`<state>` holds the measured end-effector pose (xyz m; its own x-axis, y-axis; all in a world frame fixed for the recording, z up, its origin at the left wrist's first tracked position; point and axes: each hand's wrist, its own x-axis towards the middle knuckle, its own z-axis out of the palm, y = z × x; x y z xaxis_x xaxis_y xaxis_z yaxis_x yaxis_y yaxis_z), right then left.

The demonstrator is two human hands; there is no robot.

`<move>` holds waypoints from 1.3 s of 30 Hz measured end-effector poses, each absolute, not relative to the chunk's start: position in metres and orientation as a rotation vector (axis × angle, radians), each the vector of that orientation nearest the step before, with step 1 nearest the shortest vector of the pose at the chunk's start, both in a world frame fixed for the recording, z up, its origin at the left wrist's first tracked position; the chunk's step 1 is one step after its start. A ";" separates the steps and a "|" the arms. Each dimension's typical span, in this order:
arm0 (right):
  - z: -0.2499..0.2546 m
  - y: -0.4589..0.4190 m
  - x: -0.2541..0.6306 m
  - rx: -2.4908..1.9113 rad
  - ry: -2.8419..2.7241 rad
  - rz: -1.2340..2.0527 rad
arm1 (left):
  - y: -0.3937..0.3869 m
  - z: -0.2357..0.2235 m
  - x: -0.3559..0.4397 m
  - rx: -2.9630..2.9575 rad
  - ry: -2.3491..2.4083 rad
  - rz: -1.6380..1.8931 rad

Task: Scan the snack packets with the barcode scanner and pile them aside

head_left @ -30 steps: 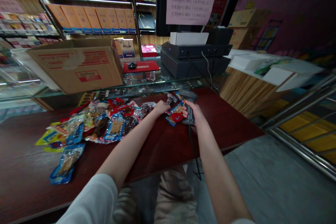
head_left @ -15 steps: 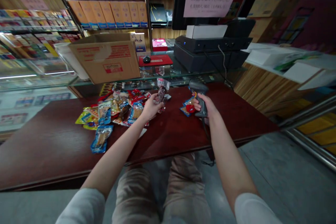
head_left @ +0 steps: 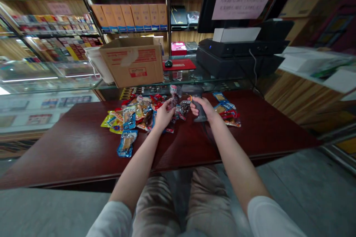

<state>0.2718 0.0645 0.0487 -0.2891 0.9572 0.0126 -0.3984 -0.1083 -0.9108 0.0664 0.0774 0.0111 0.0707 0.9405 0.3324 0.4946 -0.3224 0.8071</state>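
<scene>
My left hand [head_left: 164, 114] is closed on a dark snack packet [head_left: 174, 98] with a clear wrapper and a red-and-white top end, held upright. In my right hand [head_left: 202, 106] is a grey barcode scanner [head_left: 199, 113], its head turned left towards that packet. A pile of snack packets [head_left: 143, 107] in red, yellow and blue lies left of and under my left hand. One blue packet [head_left: 127, 143] lies in front of the pile. Right of the scanner is a smaller group of packets [head_left: 226, 109], partly hidden by my right hand and forearm.
Behind the dark red table [head_left: 91, 137] runs a glass counter with an open cardboard box [head_left: 136, 63], a mouse [head_left: 168, 63] on a red mat, and a black cash drawer [head_left: 236, 64] under a monitor. The scanner's cable trails down over the table. Stocked shelves stand behind.
The scanner and my right hand have come closer to the packet in my left hand, uncovering more of the packets on the right. The whole view has shifted slightly.
</scene>
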 end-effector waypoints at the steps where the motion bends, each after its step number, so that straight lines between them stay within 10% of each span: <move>1: 0.045 0.065 0.270 -0.759 -1.046 1.634 | 0.077 0.012 0.065 1.873 1.448 1.164; 39: 0.057 0.043 0.326 -0.847 -0.963 1.378 | 0.060 0.031 0.059 2.240 2.193 0.884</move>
